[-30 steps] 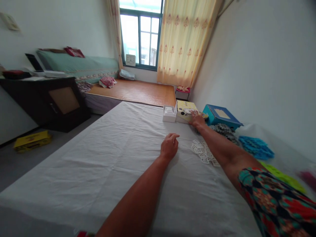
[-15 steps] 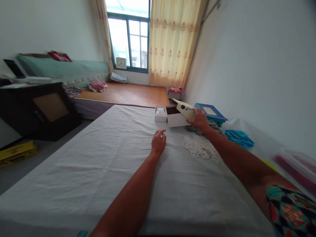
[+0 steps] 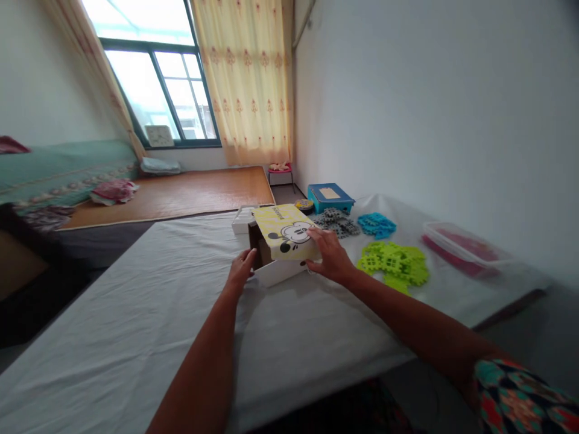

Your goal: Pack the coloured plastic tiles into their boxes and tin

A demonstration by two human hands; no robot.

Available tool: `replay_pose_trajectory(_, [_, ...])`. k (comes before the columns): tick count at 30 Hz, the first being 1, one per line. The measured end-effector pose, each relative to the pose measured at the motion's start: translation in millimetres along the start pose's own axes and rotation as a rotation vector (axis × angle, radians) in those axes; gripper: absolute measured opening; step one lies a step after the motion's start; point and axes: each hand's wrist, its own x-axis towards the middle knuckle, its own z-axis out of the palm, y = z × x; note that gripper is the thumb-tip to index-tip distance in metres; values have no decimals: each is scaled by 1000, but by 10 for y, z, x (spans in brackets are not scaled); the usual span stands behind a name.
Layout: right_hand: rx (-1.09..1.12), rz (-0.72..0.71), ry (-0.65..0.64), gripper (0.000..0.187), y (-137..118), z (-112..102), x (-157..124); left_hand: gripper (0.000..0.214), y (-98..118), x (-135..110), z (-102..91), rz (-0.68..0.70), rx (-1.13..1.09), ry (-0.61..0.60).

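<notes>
A cardboard box [image 3: 289, 235] with a yellow-and-white cartoon-mouse lid stands tilted on the white cloth, its left side gaping onto a brown inside. My left hand [image 3: 241, 270] closes on the box's near left edge. Across the lid's right part lie the fingers of my right hand [image 3: 331, 254], its thumb lower on the near side, gripping the box. Beyond the box's left end is a small white box [image 3: 243, 220], partly covered by it. The loose white lattice pieces seen earlier are not clearly visible.
On the right lie bright green lattice pieces [image 3: 395, 265], blue pieces [image 3: 377, 225] and grey pieces [image 3: 335, 222]. A blue box [image 3: 331, 198] stands behind them. Further right is a clear plastic tub [image 3: 465, 248] with pink contents. A wall borders the table's right side.
The cartoon box has come nearer and turned, its lid now lying over more of it. My left hand has moved from the cloth to its edge. The view has swung right.
</notes>
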Motion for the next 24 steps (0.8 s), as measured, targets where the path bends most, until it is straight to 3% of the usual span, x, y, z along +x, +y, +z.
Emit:
replay_pose_trajectory(3, [26, -5, 10, 82, -109, -125, -115, 46, 59, -28, -86, -38, 3, -75])
replay_pose_trajectory(7, [67, 90, 125, 79, -99, -289, -156, 39, 148, -60, -212, 103, 65, -36])
replay_pose_trajectory(13, [433, 544, 437, 81, 59, -417, -160, 42, 316, -120, -632, 216, -48, 179])
replay_pose_trajectory(16, [749, 793, 429, 75, -58, -315, -184, 42, 400, -140, -869, 270, -125, 435])
replay_pose_trajectory(19, [1136, 994, 332, 59, -375, -92, -205, 41, 519, -171, -1025, 331, -227, 645])
replay_pose_trajectory(21, [1357, 1075, 259, 49, -637, 93, -202, 39, 633, -221, -1081, 383, -254, 696])
replay_pose_trajectory(24, [1601, 1157, 219, 40, -1012, 353, -169, 40, 849, -359, -1108, 465, -182, 645])
